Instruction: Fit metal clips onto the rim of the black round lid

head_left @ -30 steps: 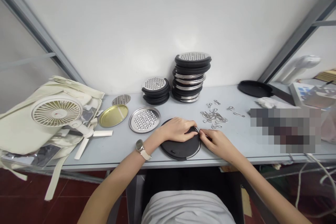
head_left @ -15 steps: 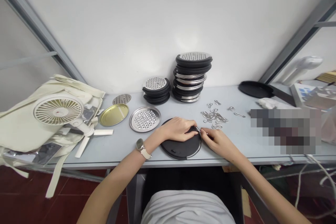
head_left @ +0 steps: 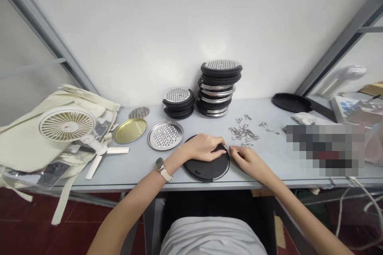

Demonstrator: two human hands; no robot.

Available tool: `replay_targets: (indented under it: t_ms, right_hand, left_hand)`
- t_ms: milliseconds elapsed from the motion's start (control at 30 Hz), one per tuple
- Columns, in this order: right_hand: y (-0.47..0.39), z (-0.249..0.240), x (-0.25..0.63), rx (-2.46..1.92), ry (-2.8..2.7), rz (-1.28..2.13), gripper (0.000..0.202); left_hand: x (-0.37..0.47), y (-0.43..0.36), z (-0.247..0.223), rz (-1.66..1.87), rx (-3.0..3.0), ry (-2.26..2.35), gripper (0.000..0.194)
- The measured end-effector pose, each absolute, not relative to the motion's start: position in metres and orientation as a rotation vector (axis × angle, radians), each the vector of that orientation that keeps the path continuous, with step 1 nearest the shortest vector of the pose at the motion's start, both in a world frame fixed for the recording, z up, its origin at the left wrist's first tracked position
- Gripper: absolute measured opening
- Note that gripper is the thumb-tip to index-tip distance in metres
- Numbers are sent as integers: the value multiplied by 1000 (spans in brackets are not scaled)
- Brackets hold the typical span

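A black round disc with a shiny metal rim on its right side lies near the table's front edge. My left hand, a watch on its wrist, lies over the disc, with thumb and fingers closed at its upper right edge. There a thin metal wire clip is pinched in the fingers of my right hand, its end at the disc's edge. How the clip meets the disc is hidden by my fingers. Just behind the right hand lies a pile of similar wire clips.
A round grater plate, a gold lid and a perforated disc lie at left. Behind stand a short stack and a taller stack of black-rimmed graters. A white fan is far left, a black pan right.
Both hands stay at the disc's upper right edge. My right hand has shifted very slightly; the disc and clip look almost the same.
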State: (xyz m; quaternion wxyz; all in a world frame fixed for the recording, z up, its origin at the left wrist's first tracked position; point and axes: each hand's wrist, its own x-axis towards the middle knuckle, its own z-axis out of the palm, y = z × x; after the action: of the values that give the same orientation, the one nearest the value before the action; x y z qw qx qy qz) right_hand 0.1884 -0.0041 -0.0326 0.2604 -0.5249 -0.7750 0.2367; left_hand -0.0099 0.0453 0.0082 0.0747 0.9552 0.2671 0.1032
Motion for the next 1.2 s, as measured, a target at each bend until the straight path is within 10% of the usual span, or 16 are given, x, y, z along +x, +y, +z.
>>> replay_targets:
  t_ms: [1200]
  right_hand:
    - [-7, -31, 185, -1447, -2257, 505, 37]
  left_hand:
    - [-12, 47, 7, 301, 3093, 843, 19]
